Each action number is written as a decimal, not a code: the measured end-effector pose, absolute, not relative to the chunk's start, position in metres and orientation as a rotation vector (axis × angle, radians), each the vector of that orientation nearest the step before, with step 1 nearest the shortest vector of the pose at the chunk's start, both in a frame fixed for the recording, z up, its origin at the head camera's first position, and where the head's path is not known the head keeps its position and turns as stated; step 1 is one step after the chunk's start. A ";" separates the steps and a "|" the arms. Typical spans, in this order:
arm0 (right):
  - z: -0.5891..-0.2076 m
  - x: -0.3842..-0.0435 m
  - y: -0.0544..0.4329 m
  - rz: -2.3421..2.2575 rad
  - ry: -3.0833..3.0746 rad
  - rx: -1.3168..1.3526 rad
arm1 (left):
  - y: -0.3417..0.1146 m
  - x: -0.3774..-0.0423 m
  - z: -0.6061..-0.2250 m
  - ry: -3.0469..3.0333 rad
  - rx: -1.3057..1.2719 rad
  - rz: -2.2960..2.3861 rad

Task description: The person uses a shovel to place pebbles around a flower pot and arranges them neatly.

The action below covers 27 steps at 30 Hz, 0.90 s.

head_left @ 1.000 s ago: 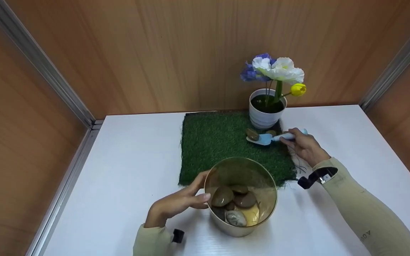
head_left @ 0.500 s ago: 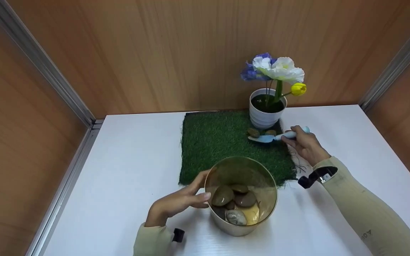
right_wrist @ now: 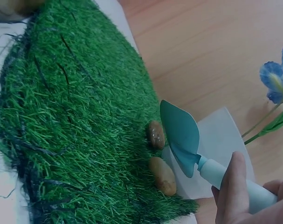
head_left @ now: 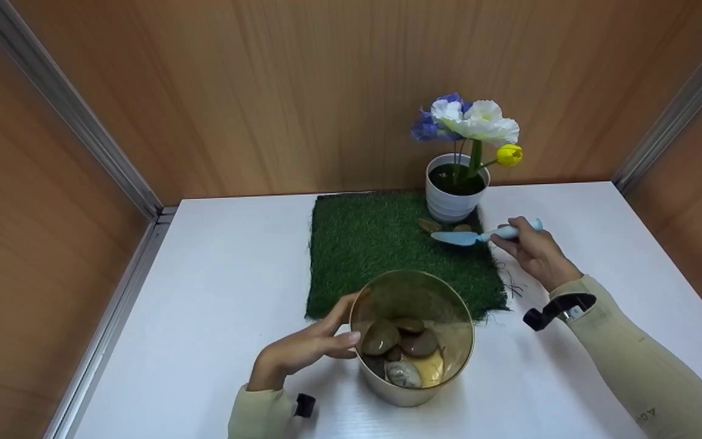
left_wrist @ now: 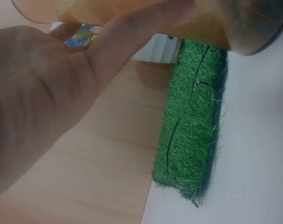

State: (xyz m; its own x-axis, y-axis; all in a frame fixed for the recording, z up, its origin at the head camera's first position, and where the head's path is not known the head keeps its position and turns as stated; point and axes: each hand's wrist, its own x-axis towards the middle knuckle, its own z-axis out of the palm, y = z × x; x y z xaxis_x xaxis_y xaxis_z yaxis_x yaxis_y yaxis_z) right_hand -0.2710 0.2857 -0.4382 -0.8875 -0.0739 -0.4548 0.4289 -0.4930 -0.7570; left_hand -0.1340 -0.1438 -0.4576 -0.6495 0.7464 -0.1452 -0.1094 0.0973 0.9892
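Note:
My right hand grips the handle of a light blue garden trowel. Nothing lies on the blade, which hangs beside two brown stones. One stone and a paler second stone rest on the artificial grass mat, close to the white flowerpot. My left hand holds the left side of an amber see-through bucket, thumb in front and fingers partly hidden behind. Several larger stones are in the bucket, one of them grey and white.
White, purple-blue and yellow flowers stand in the pot at the mat's far right corner. The mat and bucket are on a white table. Wood-look panels rise behind the table and at both sides.
A second ago a brown stone lay on the trowel blade; the blade tilted, and that stone is now on the mat. My right hand has drawn slightly right with the trowel. My left hand stays put.

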 end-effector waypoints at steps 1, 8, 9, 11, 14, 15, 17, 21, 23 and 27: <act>-0.437 -0.269 0.287 -2.432 1.380 0.506 | -0.144 -0.134 -0.458 1.709 0.629 1.630; -0.428 -0.251 0.292 -2.433 1.416 0.360 | -0.144 -0.134 -0.458 1.705 0.637 1.633; -0.426 -0.248 0.293 -2.428 1.425 0.345 | -0.144 -0.134 -0.458 1.704 0.639 1.633; -0.421 -0.243 0.293 -2.422 1.434 0.323 | -0.144 -0.134 -0.458 1.703 0.639 1.634; -0.413 -0.235 0.294 -2.411 1.459 0.289 | -0.144 -0.133 -0.457 1.700 0.641 1.635; -0.410 -0.231 0.294 -2.404 1.472 0.279 | -0.144 -0.133 -0.457 1.699 0.639 1.635; -0.404 -0.225 0.293 -2.398 1.484 0.253 | -0.144 -0.133 -0.457 1.698 0.636 1.635; -0.394 -0.212 0.289 -2.396 1.502 0.185 | -0.144 -0.134 -0.457 1.693 0.628 1.638; -0.389 -0.207 0.287 -2.398 1.507 0.148 | -0.144 -0.134 -0.457 1.691 0.627 1.641; -0.380 -0.198 0.281 -2.367 1.567 0.070 | -0.144 -0.135 -0.458 1.692 0.627 1.644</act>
